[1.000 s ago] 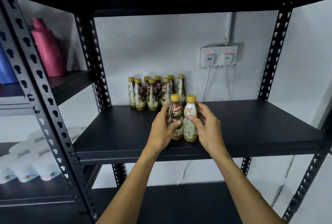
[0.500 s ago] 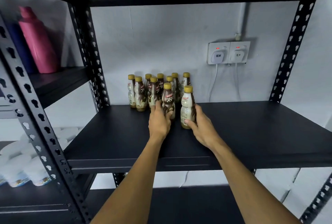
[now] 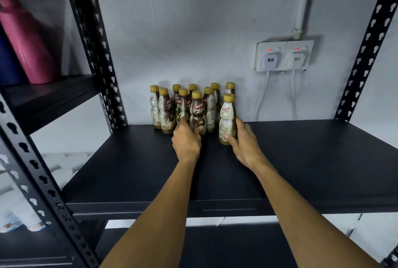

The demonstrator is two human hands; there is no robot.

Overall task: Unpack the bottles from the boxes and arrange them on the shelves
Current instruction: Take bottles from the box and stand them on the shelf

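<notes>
Gold-capped brown plastic bottle (image 3: 197, 112) — left hand (image 3: 186, 141) grips it; right hand (image 3: 244, 144) grips cream-labelled bottle (image 3: 226, 120) at three o'clock, presumably extending the row.

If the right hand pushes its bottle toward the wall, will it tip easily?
Probably not: the right hand grips the bottle low. It is tall and narrow, so a high push might topple it into the other bottles.
</notes>
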